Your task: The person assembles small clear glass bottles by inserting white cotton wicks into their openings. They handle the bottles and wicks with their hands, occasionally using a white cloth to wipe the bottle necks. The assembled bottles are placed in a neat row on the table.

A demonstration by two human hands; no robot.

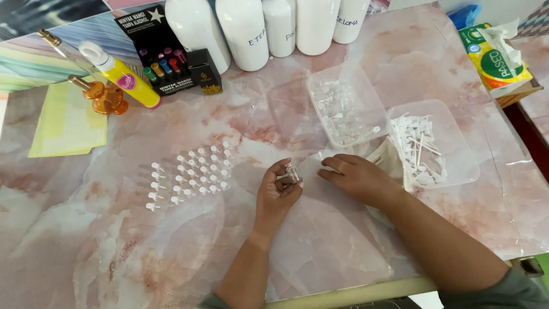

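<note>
My left hand (277, 191) holds a tiny clear glass vial (293, 171) between thumb and fingers, near the middle of the pink marbled table (171, 252). My right hand (357, 177) rests palm down just right of it on a white cloth or paper (320, 157), fingers loosely curled, holding nothing that I can see. Left of my left hand stand several rows of small clear vials with white caps (191, 174). Behind my right hand sit a clear tray of empty vials (346, 103) and a clear tray of white spray stems (426, 143).
Several tall white bottles (246, 31) line the back edge. A black display box of small coloured bottles (160, 54), a yellow bottle lying on its side (123, 74), an amber pump (100, 94) and yellow paper (68, 123) lie at back left. A tissue pack (494, 57) sits at back right.
</note>
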